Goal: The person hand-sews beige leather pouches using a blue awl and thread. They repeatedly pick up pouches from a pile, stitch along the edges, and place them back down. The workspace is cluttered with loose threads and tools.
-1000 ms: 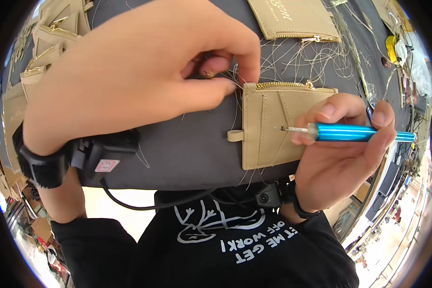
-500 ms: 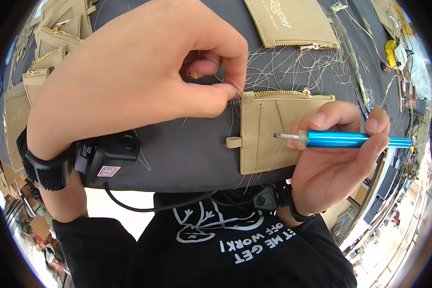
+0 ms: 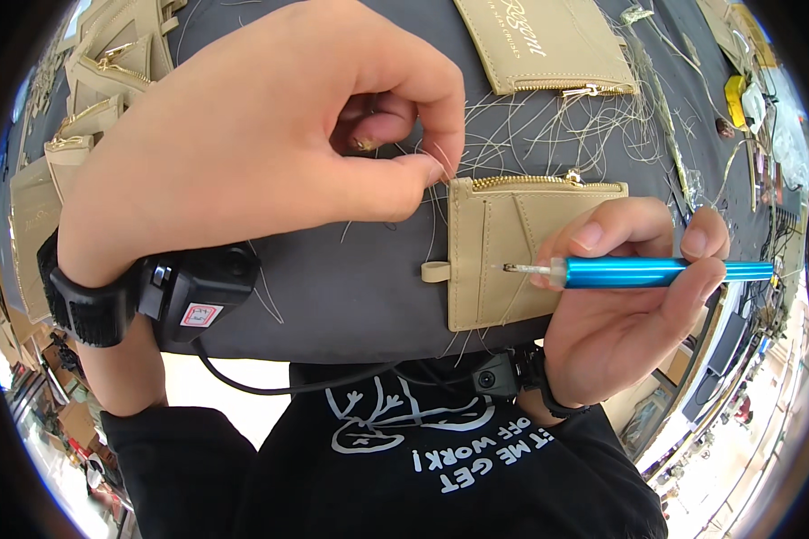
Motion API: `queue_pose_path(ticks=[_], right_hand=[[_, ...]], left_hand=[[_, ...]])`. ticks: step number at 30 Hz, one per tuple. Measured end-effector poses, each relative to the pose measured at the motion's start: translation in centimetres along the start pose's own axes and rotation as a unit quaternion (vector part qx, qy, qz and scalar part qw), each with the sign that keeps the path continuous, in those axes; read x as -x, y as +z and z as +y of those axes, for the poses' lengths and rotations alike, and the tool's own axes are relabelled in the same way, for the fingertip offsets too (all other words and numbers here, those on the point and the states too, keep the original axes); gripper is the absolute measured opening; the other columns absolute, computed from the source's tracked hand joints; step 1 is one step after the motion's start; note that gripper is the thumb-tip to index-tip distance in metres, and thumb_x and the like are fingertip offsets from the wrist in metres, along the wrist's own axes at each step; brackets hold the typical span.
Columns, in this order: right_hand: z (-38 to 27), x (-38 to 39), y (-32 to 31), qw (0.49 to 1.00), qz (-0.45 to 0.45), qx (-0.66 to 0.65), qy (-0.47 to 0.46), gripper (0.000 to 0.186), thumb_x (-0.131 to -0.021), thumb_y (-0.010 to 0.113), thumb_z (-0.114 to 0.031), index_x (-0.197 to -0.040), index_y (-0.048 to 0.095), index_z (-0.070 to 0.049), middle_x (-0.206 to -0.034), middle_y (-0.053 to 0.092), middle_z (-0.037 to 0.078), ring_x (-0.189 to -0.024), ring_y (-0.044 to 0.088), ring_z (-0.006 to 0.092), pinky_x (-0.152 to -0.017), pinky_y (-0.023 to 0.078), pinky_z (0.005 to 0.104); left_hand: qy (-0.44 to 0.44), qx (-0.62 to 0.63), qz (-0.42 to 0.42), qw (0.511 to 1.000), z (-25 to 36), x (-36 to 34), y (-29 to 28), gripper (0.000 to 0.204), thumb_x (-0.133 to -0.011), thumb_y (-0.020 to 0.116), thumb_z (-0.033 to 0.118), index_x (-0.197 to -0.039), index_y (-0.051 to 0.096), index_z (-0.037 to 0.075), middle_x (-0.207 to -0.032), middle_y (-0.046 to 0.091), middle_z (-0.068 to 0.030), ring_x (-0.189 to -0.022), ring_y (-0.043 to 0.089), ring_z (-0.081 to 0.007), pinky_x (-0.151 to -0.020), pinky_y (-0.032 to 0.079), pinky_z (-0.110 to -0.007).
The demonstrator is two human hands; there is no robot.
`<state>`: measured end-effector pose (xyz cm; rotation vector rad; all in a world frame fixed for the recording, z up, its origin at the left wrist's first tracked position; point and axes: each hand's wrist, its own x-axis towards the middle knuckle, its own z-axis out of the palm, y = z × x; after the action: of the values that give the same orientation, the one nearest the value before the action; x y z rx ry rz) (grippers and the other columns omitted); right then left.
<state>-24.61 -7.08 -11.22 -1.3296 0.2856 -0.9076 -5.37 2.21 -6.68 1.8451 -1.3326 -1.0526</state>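
A tan card wallet [image 3: 485, 260] with a gold zipper along its far edge and slanted card slots lies flat in front of me. At its far left corner, my left hand [image 3: 333, 135] is closed, thumb and forefinger pinching a fine loose thread [image 3: 436, 153]. My right hand [image 3: 629, 296] grips a shiny blue thread burner pen [image 3: 638, 272]. Its thin, dark-ended tip points left and hovers over the wallet's slots, apart from the thread. The right palm is turned up and covers the wallet's near right part.
Another tan wallet [image 3: 548, 45] lies beyond, zipper toward me. Cut threads [image 3: 575, 126] are strewn between the two. Several tan wallets [image 3: 108, 63] are heaped at the far left on the dark padded surface [image 3: 351, 296]. A yellow item [image 3: 735, 101] sits at the far right.
The blue thread burner pen has shifted slightly left and toward me, with my right hand. My left hand keeps its pinch on the thread, nearly unmoved.
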Motion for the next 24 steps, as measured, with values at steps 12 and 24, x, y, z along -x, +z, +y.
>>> queue_pose_path(ticks=[12, 24], right_hand=[[-1.0, -0.5, 0.5, 0.984, 0.135, 0.014, 0.112, 0.024, -0.106, 0.027, -0.034, -0.104, 0.036, -0.012, -0.08, 0.057, 0.018, -0.055, 0.054, 0.0208, -0.051, 0.047, 0.0283], [-0.9, -0.9, 0.9, 0.984, 0.133, 0.013, 0.117, 0.023, -0.104, 0.032, -0.035, -0.104, 0.037, -0.013, -0.079, 0.058, 0.018, -0.056, 0.053, 0.0208, -0.051, 0.045, 0.0288]], left_hand=[[0.083, -0.105, -0.056, 0.989, -1.8, 0.3, -1.4, 0.011, -0.068, 0.063, 0.004, -0.08, 0.064, 0.004, -0.055, 0.043, 0.0015, -0.051, 0.034, -0.009, -0.051, 0.029, -0.024], [0.13, -0.162, -0.095, 0.974, -1.9, 1.2, -1.6, 0.015, -0.066, 0.066, 0.004, -0.078, 0.066, 0.014, -0.049, 0.038, 0.0076, -0.049, 0.039, -0.0118, -0.061, 0.032, -0.028]])
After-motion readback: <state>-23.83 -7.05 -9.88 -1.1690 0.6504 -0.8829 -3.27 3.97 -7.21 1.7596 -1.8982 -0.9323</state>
